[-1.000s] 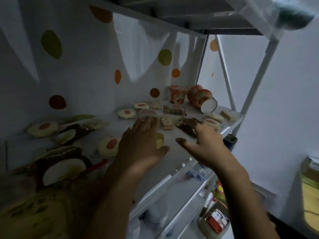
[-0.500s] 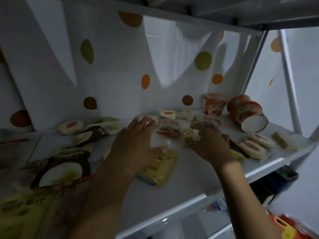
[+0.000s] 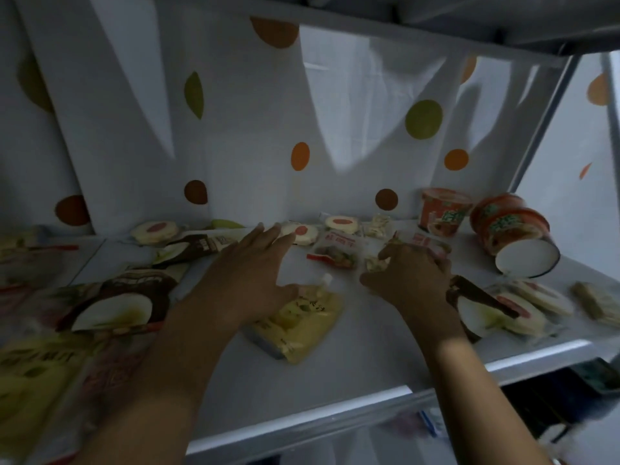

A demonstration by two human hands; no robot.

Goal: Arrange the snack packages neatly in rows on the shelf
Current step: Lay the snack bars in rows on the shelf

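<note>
Snack packages, glossy flat pouches and round discs, strew the shelf.

shelf white | snack packages scattered flat | noodle cups back right, one tipped

The right hand is covering most of a small packet, hiding any grip; the left hand is overlapping a corner of the yellow pouch; blurred bags left of it are running off the edge.
</note>
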